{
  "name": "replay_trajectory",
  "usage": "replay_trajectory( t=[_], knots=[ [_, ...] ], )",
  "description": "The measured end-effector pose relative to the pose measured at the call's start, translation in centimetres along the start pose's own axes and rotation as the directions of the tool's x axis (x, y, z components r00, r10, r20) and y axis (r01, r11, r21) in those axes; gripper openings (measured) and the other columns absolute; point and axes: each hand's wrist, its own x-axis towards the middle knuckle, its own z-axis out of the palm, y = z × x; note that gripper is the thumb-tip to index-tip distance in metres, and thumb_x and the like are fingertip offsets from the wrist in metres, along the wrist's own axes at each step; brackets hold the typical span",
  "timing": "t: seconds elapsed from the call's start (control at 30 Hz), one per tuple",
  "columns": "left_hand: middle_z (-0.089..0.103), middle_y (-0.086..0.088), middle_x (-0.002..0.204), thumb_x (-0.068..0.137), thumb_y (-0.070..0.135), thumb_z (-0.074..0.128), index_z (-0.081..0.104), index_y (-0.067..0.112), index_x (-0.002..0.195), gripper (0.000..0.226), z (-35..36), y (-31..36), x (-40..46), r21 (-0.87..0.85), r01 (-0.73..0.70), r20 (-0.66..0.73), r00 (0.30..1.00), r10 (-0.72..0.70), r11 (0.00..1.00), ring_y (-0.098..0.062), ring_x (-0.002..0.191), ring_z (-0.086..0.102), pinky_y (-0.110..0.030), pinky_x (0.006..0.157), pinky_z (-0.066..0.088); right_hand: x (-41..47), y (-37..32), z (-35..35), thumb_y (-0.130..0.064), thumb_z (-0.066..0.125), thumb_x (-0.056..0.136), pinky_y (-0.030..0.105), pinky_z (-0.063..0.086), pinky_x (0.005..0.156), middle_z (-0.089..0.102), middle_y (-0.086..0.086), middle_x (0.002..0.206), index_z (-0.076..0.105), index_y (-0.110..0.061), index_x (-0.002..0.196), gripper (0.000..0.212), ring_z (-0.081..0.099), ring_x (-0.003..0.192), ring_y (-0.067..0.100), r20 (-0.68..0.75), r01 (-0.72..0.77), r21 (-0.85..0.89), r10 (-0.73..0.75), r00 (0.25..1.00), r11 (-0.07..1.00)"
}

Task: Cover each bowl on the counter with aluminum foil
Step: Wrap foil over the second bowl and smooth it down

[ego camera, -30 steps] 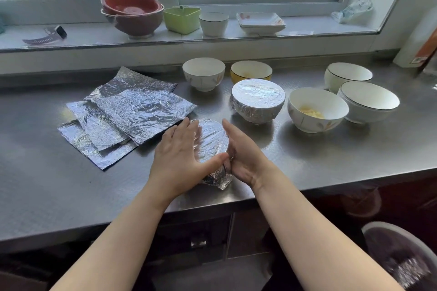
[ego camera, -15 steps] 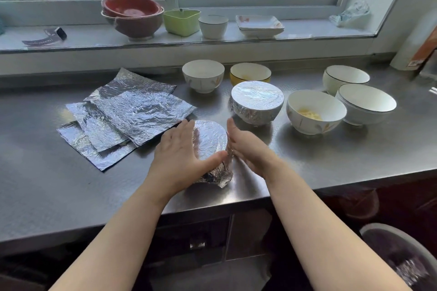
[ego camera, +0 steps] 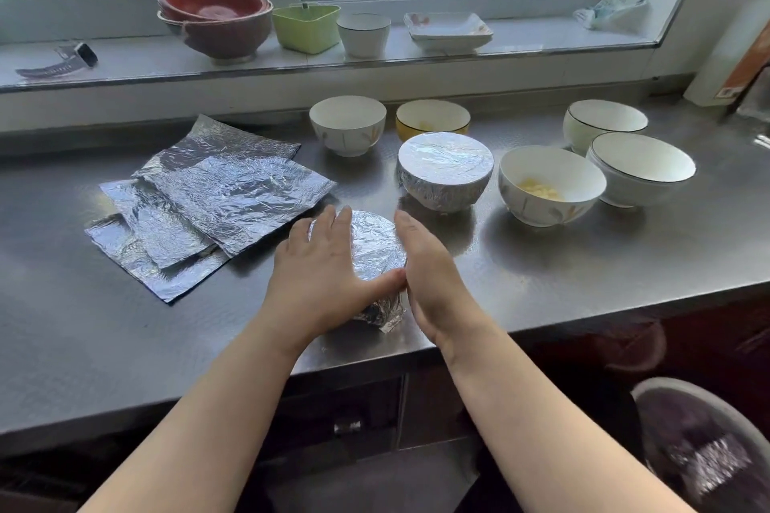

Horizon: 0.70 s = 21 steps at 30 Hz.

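A small foil-covered bowl (ego camera: 375, 250) stands near the steel counter's front edge. My left hand (ego camera: 321, 275) lies flat against its left side, thumb along the front rim. My right hand (ego camera: 425, 267) presses its right side with straight fingers. Behind it sits a larger bowl wrapped in foil (ego camera: 445, 171). Uncovered on the counter are a white bowl with yellow food (ego camera: 550, 185), a white bowl (ego camera: 348, 125), a yellow bowl (ego camera: 432, 119) and two black-rimmed white bowls (ego camera: 641, 167). Several loose foil sheets (ego camera: 216, 196) lie overlapping at the left.
The window sill (ego camera: 521, 46) carries stacked red bowls (ego camera: 214, 19), a green container (ego camera: 306, 27), a white cup (ego camera: 363, 33) and a square dish (ego camera: 448, 29). A bin with a dark liner (ego camera: 704, 450) stands on the floor at the lower right. The counter's front edge (ego camera: 583, 304) runs just below my hands.
My right hand has shifted from the bowl's front right to press flat along its right side. The left hand has stayed on the bowl's left.
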Motion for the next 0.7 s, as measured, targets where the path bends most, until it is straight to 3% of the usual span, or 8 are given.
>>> replay_trajectory(
  t=[0.07, 0.17, 0.27, 0.3, 0.37, 0.4, 0.53, 0.7],
  knots=[
    [0.008, 0.000, 0.164, 0.055, 0.095, 0.016, 0.007, 0.023, 0.156, 0.124, 0.1, -0.1, 0.0, 0.000, -0.002, -0.009, 1.000, 0.002, 1.000, -0.027, 0.148, 0.010, -0.044, 0.117, 0.015, -0.1, 0.3, 0.1, -0.029, 0.036, 0.105, 0.028, 0.047, 0.099, 0.070, 0.001, 0.113, 0.065, -0.016, 0.109, 0.032, 0.065, 0.107, 0.005, 0.016, -0.014, 0.043, 0.013, 1.000, 0.999],
    [0.009, 0.000, 0.164, 0.055, 0.095, 0.015, 0.006, 0.024, 0.155, 0.124, 0.2, -0.1, 0.1, 0.012, -0.006, -0.027, 1.000, 0.006, 1.000, -0.027, 0.148, 0.011, -0.044, 0.116, 0.017, -0.2, 0.5, 0.2, -0.041, 0.036, 0.102, 0.053, 0.043, 0.106, 0.070, 0.011, 0.118, 0.065, -0.013, 0.121, 0.045, 0.064, 0.114, 0.027, -0.019, -0.065, 0.120, 0.067, 0.998, 0.991],
    [0.011, 0.000, 0.163, 0.055, 0.095, 0.015, 0.008, 0.024, 0.155, 0.123, 0.3, 0.0, 0.1, 0.007, -0.001, -0.045, 0.999, 0.001, 1.000, -0.026, 0.148, 0.012, -0.044, 0.115, 0.019, 0.0, 1.1, 0.3, -0.050, 0.037, 0.101, 0.048, 0.053, 0.076, 0.066, 0.024, 0.113, 0.066, -0.004, 0.116, 0.056, 0.061, 0.095, 0.042, -0.068, -0.148, 0.158, 0.160, 0.985, 0.976],
    [0.012, 0.000, 0.163, 0.054, 0.095, 0.015, 0.008, 0.024, 0.155, 0.123, 0.2, 0.0, 0.1, 0.001, 0.002, -0.045, 0.999, -0.002, 1.000, -0.026, 0.148, 0.012, -0.044, 0.115, 0.019, 0.1, 1.3, 0.4, -0.053, 0.040, 0.098, 0.055, 0.052, 0.073, 0.060, 0.034, 0.117, 0.064, 0.001, 0.115, 0.062, 0.057, 0.095, 0.054, -0.074, -0.168, 0.171, 0.183, 0.980, 0.971],
    [0.011, 0.000, 0.163, 0.054, 0.096, 0.016, 0.009, 0.023, 0.155, 0.124, 0.1, 0.2, -0.1, -0.019, 0.015, -0.037, 0.999, -0.016, 1.000, -0.027, 0.148, 0.011, -0.045, 0.116, 0.018, 0.1, 0.9, 0.7, -0.059, 0.046, 0.090, 0.078, 0.033, 0.092, 0.036, 0.048, 0.132, 0.055, 0.010, 0.119, 0.076, 0.035, 0.114, 0.071, -0.054, -0.230, 0.186, 0.244, 0.968, 0.955],
    [0.011, 0.000, 0.163, 0.056, 0.097, 0.019, 0.009, 0.023, 0.155, 0.124, -0.1, 0.2, -0.1, -0.039, 0.027, -0.027, 0.999, -0.028, 0.999, -0.027, 0.148, 0.010, -0.045, 0.116, 0.017, 0.6, 0.8, 0.6, -0.058, 0.047, 0.089, 0.078, 0.026, 0.097, 0.032, 0.049, 0.134, 0.052, 0.013, 0.121, 0.078, 0.030, 0.119, 0.069, -0.050, -0.261, 0.215, 0.277, 0.960, 0.941],
    [0.015, -0.002, 0.163, 0.068, 0.089, 0.032, 0.013, 0.021, 0.155, 0.113, -0.9, -0.1, -0.1, -0.238, 0.079, 0.017, 0.997, -0.077, 0.968, -0.027, 0.149, 0.010, -0.045, 0.117, 0.015, 1.8, 0.5, -0.4, -0.028, 0.032, 0.105, 0.049, 0.043, 0.106, 0.062, 0.025, 0.125, 0.057, 0.004, 0.128, 0.047, 0.060, 0.118, 0.037, 0.037, -0.295, 0.273, 0.297, 0.954, 0.916],
    [0.026, -0.003, 0.159, 0.077, 0.075, 0.048, 0.021, 0.019, 0.154, 0.099, -1.2, -0.4, -1.5, -0.500, 0.084, -0.028, 0.993, -0.113, 0.862, -0.020, 0.147, 0.018, -0.043, 0.119, 0.020, 3.1, -0.8, -1.1, -0.022, 0.039, 0.101, 0.049, 0.045, 0.105, 0.062, 0.027, 0.125, 0.056, 0.006, 0.128, 0.043, 0.062, 0.114, 0.038, 0.122, -0.354, 0.123, 0.340, 0.932, 0.927]
  ],
)
